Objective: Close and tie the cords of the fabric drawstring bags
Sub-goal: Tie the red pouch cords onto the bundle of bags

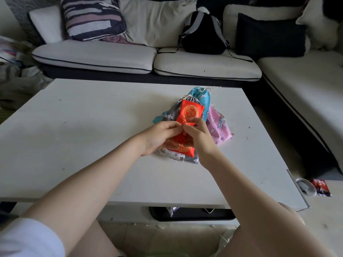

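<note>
— Where do we have the red bag (189, 113) right now?

— Up off the surface (92, 127), over the pile of other bags (219, 123), just in front of us and a little to our right. Its long axis runs away from us: one end points toward the sofa (148, 58), the near end sits low between our wrists.

— And our hands?

— They meet at the middle of the bag. Our left hand (159, 136) comes in from the left with fingers curled, pinching at the red fabric or its cord; our right hand (198, 132) comes from the right, fingertips pinched on the same spot, where a small loop of red cord seems to show. We cannot make out the cord ends clearly.

— Which hand is nearer the knot?

— Both are touching it, about equally. We judge the pull has to go sideways, left hand to the left and right hand to the right, across the bag's long axis.

— The others?

— The blue bag (201, 95), grey bag (173, 110) and pink bag (220, 127) lie fanned under the red one, well within reach of either hand.
</note>
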